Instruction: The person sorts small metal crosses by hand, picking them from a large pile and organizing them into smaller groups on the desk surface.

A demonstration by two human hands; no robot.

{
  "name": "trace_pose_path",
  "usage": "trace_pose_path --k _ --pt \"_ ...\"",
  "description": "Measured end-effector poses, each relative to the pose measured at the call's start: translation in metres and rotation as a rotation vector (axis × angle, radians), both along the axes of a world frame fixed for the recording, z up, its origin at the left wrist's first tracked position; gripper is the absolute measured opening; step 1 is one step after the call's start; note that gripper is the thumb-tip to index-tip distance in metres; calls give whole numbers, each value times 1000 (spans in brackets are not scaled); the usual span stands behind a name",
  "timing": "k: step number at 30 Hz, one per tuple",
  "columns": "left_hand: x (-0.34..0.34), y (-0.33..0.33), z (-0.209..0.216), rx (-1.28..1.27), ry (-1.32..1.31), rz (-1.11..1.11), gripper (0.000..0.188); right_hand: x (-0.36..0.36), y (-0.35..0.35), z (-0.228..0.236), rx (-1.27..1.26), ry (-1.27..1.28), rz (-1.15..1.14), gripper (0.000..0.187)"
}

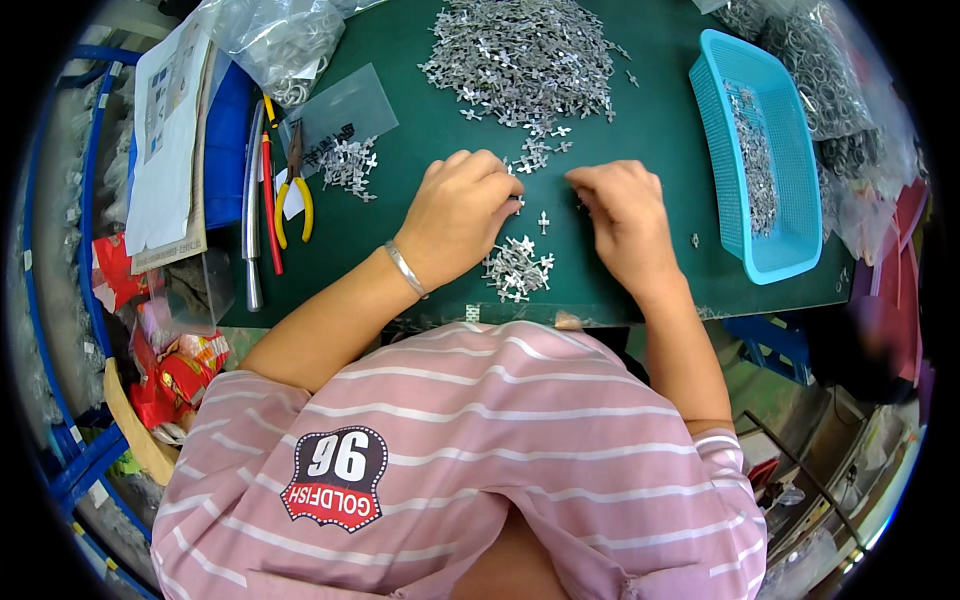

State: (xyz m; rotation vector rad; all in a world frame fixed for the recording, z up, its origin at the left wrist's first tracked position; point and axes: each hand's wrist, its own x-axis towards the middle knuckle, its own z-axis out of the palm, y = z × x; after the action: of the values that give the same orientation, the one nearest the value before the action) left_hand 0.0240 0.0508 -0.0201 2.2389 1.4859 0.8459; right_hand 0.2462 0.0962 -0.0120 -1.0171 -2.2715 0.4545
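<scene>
Grey cross (544, 222), long axis fore-and-aft

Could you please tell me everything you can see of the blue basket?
The blue basket is long, open-topped and round-cornered, plastic by its look, with small openings in its walls. It stands upright on the right of the table, long sides running away from the person. Small grey metal parts lie loose inside. The right hand does not touch it; whether the bags beside it do is unclear.
</scene>
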Motion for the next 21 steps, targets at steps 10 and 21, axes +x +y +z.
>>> trace_pose_path --k 10,21 --pt "1 -1 7 13 -161 -26 11 9 -10 -1 32 -7 41 24" --pt "11 -3 7 20 -141 -47 12 7 -21 -5 -121 185 -204 12"
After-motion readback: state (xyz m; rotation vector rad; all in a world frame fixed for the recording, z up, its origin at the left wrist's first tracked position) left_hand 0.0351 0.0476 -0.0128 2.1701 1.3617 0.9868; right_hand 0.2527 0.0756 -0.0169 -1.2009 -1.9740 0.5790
